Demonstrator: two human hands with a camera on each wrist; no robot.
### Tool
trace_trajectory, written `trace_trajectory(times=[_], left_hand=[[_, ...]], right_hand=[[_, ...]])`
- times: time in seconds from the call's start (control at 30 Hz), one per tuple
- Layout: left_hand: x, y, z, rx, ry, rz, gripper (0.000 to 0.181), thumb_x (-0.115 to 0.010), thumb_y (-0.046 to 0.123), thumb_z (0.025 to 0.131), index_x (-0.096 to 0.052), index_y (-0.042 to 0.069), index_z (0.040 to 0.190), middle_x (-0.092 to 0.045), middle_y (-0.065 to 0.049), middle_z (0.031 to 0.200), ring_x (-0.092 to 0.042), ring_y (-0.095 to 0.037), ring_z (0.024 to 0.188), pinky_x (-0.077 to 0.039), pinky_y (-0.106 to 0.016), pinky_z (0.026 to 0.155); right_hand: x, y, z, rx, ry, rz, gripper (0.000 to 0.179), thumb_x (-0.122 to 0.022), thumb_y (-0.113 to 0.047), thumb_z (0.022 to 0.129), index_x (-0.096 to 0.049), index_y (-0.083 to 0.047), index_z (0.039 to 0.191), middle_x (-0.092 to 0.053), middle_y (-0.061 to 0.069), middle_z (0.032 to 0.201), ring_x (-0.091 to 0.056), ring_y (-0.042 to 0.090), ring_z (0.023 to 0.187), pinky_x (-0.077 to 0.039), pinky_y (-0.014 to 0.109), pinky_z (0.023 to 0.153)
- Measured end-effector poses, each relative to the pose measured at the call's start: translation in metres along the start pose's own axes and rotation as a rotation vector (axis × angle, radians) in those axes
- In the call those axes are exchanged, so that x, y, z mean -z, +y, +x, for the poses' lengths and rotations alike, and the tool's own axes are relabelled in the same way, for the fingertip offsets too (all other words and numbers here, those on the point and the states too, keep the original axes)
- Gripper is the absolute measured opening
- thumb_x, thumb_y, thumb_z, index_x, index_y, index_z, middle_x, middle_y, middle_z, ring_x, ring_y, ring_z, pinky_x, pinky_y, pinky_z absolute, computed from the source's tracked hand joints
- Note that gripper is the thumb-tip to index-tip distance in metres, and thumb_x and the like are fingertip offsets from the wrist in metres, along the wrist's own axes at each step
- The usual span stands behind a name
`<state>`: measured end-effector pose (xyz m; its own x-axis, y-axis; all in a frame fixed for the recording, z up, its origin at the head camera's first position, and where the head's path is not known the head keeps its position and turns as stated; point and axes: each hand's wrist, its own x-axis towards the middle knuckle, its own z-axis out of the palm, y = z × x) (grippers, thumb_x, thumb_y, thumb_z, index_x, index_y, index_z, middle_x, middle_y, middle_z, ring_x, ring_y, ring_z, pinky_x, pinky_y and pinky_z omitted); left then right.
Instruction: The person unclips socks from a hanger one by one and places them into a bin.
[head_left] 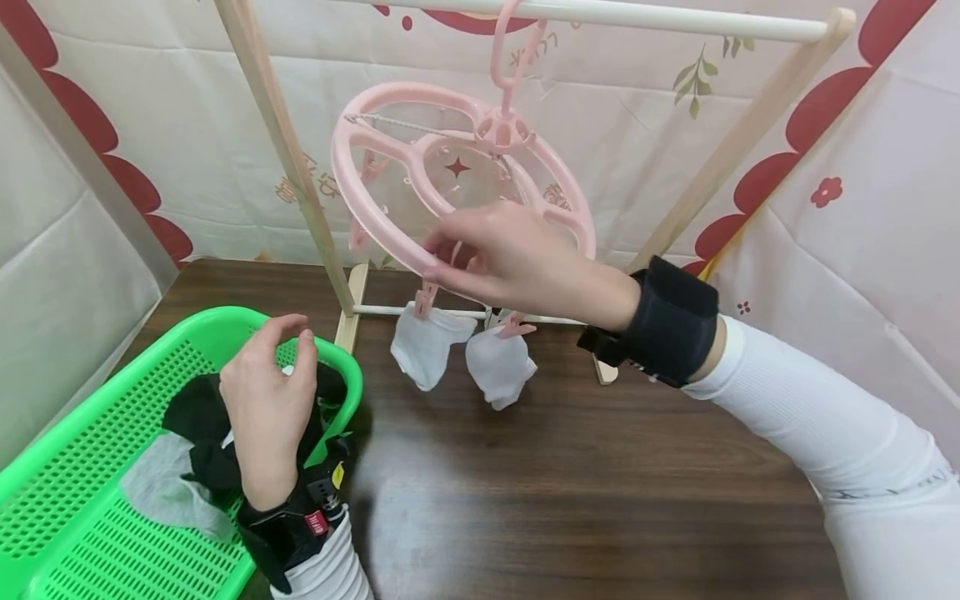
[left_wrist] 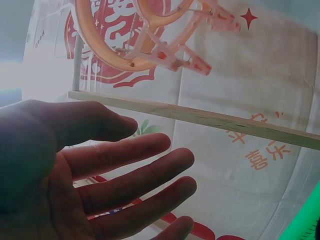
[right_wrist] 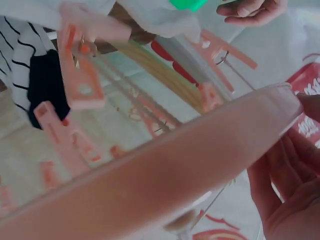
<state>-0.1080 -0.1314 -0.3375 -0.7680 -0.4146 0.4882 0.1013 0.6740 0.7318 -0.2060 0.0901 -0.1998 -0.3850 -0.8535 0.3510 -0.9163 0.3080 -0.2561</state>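
My right hand [head_left: 517, 254] pinches the near rim of a pink round clip hanger [head_left: 375, 217], thumb and fingers on the ring; the hanger tilts from its hook. Two white socks [head_left: 427, 346] hang below from pink clips [head_left: 425, 298]. In the right wrist view, the ring [right_wrist: 150, 165] crosses the foreground, and a striped cloth with a dark part [right_wrist: 47, 85] is near several clips. My left hand [head_left: 270, 408] is held over a green basket [head_left: 225, 315], nothing seen between its fingers. The left wrist view shows its fingers [left_wrist: 135, 175] spread and slightly bent.
Black cloth [head_left: 195, 412] and a grey sock [head_left: 165, 483] lie in the basket on the left. A wooden rack post [head_left: 292, 158] and a white rod [head_left: 637, 18] frame the hanger. Printed white fabric encloses the dark wooden table [head_left: 562, 500].
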Motion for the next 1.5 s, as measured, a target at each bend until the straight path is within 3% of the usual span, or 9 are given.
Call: trace_trajectory(times=[0.1,0.4,0.7,1.0,1.2,1.27,1.37,1.43,1.5], left_hand=[[0.002,-0.001,0.0,0.004,-0.008,0.006,0.021,-0.06,0.01,0.094,-0.068,-0.003,0.108,-0.068,-0.021,0.103,-0.051,-0.036,0.065,-0.036,-0.041,0.066],[0.008,-0.006,-0.002,0.009,-0.029,0.023,0.022,-0.058,0.011,0.095,-0.067,-0.003,0.11,-0.068,-0.02,0.104,-0.049,-0.033,0.063,-0.035,-0.039,0.063],[0.014,-0.01,-0.003,-0.011,-0.029,0.033,0.022,-0.059,0.011,0.094,-0.068,-0.003,0.109,-0.068,-0.021,0.105,-0.052,-0.035,0.066,-0.035,-0.041,0.063],[0.017,-0.013,-0.002,-0.015,-0.051,0.051,0.022,-0.059,0.011,0.094,-0.067,-0.003,0.11,-0.068,-0.021,0.104,-0.05,-0.035,0.063,-0.034,-0.041,0.06],[0.013,-0.012,0.0,-0.075,-0.103,0.091,0.022,-0.062,0.009,0.092,-0.067,-0.003,0.11,-0.069,-0.021,0.097,-0.043,-0.028,0.051,-0.03,-0.04,0.052],[0.01,-0.011,0.0,-0.098,-0.149,0.105,0.024,-0.065,0.01,0.091,-0.066,-0.003,0.111,-0.069,-0.021,0.097,-0.045,-0.028,0.05,-0.034,-0.041,0.052],[0.004,-0.006,0.0,-0.127,-0.252,0.123,0.03,-0.07,0.013,0.088,-0.065,-0.005,0.112,-0.068,-0.023,0.099,-0.06,-0.035,0.069,-0.044,-0.046,0.063],[0.001,-0.002,-0.002,-0.139,-0.321,0.134,0.031,-0.072,0.015,0.087,-0.064,-0.005,0.109,-0.067,-0.022,0.097,-0.061,-0.036,0.077,-0.046,-0.048,0.067],[-0.003,0.003,-0.003,-0.154,-0.363,0.139,0.027,-0.074,0.016,0.086,-0.064,-0.004,0.101,-0.067,-0.02,0.091,-0.061,-0.035,0.077,-0.046,-0.048,0.067]], right_hand=[[-0.003,-0.005,0.011,-0.056,-0.036,-0.028,0.011,-0.067,-0.018,0.091,-0.067,-0.008,0.094,-0.068,-0.006,0.083,-0.062,0.004,0.075,-0.048,0.023,0.07],[-0.018,-0.015,0.043,-0.218,-0.045,-0.267,0.013,-0.057,-0.023,0.094,-0.062,-0.01,0.09,-0.058,-0.003,0.071,-0.057,0.013,0.068,-0.041,0.03,0.059],[-0.038,-0.02,0.073,-0.359,-0.059,-0.442,0.022,-0.054,-0.033,0.095,-0.059,-0.012,0.099,-0.056,-0.002,0.077,-0.062,0.021,0.076,-0.046,0.039,0.058],[-0.041,-0.02,0.067,-0.321,0.034,-0.376,0.029,-0.058,-0.041,0.095,-0.061,-0.014,0.104,-0.057,-0.005,0.08,-0.063,0.02,0.076,-0.044,0.036,0.058],[-0.045,-0.023,0.063,-0.319,0.056,-0.384,0.031,-0.059,-0.043,0.094,-0.062,-0.013,0.103,-0.056,-0.006,0.075,-0.062,0.02,0.07,-0.045,0.035,0.056],[-0.045,-0.026,0.061,-0.324,0.068,-0.404,0.034,-0.058,-0.045,0.094,-0.061,-0.013,0.105,-0.056,-0.006,0.073,-0.061,0.02,0.068,-0.044,0.035,0.055],[-0.041,-0.033,0.054,-0.291,0.087,-0.43,0.043,-0.058,-0.049,0.093,-0.061,-0.011,0.112,-0.058,-0.003,0.076,-0.059,0.02,0.068,-0.043,0.034,0.055],[-0.037,-0.042,0.044,-0.254,0.112,-0.407,0.048,-0.058,-0.05,0.093,-0.06,-0.009,0.118,-0.061,0.0,0.085,-0.06,0.019,0.075,-0.045,0.033,0.06],[-0.034,-0.051,0.03,-0.198,0.199,-0.333,0.047,-0.062,-0.045,0.092,-0.06,-0.006,0.119,-0.064,0.002,0.096,-0.06,0.018,0.082,-0.046,0.029,0.068]])
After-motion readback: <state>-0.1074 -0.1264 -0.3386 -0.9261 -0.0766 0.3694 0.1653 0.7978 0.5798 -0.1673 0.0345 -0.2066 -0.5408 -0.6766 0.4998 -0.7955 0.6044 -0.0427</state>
